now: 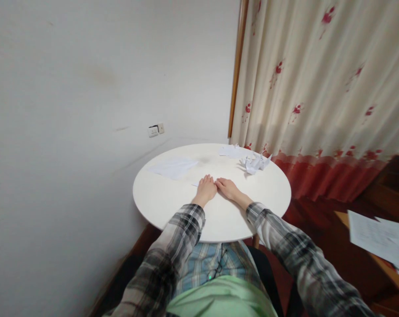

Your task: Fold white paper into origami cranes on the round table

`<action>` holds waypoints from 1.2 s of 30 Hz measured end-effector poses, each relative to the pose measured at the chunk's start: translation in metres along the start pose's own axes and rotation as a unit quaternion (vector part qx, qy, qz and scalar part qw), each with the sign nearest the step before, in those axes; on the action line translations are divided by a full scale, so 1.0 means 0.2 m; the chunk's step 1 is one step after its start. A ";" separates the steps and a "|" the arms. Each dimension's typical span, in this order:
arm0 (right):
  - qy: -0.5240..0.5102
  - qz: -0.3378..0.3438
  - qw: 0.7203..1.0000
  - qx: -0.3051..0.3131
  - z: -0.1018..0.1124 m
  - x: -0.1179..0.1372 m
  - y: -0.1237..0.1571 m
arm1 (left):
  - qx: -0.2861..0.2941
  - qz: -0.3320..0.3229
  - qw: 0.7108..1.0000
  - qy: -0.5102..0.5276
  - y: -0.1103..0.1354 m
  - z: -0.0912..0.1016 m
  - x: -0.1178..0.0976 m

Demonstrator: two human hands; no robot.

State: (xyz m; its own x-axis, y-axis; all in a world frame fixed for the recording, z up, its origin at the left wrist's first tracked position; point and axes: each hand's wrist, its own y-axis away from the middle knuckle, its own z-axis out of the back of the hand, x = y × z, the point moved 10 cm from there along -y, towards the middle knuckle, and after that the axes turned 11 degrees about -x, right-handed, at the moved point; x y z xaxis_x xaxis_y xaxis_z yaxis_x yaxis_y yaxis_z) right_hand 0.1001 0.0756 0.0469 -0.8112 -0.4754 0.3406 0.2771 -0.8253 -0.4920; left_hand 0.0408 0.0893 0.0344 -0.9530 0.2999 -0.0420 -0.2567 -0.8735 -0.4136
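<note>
Over the middle of a round white table [173, 204], my two hands rest side by side, their fingertips nearly meeting. My left hand [206, 189] lies palm down with its fingers stretched flat on the tabletop. A small corner of white paper [195, 184] sticks out at its left side; the rest of that paper is hidden. The fingers of my right hand [228, 188] are bent together beside the left fingers, and what they hold, if anything, is hidden. Left of my hands lies a flat white sheet [174, 168]. A crumpled paper [254, 164] sits to the right.
Another paper [234, 152] lies near the table's far edge. A white wall [87, 110] with a socket [153, 131] borders the left side. Behind the table's right side hangs a flowered curtain [301, 88]. Written sheets [377, 235] lie on wooden furniture at the right.
</note>
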 end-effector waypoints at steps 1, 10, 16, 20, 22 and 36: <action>0.012 -0.012 1.000 -0.007 0.00 -0.02 -0.01 | -0.004 -0.014 1.000 0.000 0.00 0.00 -0.02; 0.098 -0.087 0.989 -0.072 -0.01 -0.10 -0.11 | -0.002 -0.046 0.998 0.036 -0.01 -0.04 -0.06; 0.145 -0.065 0.987 -0.036 -0.04 -0.06 -0.10 | -0.003 0.001 1.000 0.029 0.00 0.00 0.00; 0.169 -0.065 0.983 -0.036 -0.02 -0.04 -0.08 | -0.006 0.064 0.998 0.006 0.00 0.04 0.07; 0.175 -0.067 0.982 -0.030 -0.02 -0.05 -0.07 | -0.005 0.082 0.997 0.002 0.01 0.04 0.10; 0.157 -0.127 0.979 0.010 -0.06 -0.20 -0.03 | -0.008 0.168 0.985 -0.034 0.03 -0.01 0.28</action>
State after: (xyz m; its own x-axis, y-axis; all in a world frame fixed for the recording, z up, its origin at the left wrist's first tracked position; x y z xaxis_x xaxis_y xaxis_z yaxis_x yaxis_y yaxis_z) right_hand 0.1242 0.1030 0.0259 -0.9728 -0.1400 0.1845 0.0540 -0.9117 -0.4072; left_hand -0.0144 0.1023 0.0287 -0.9924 -0.0321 -0.1188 0.0775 -0.9130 -0.4005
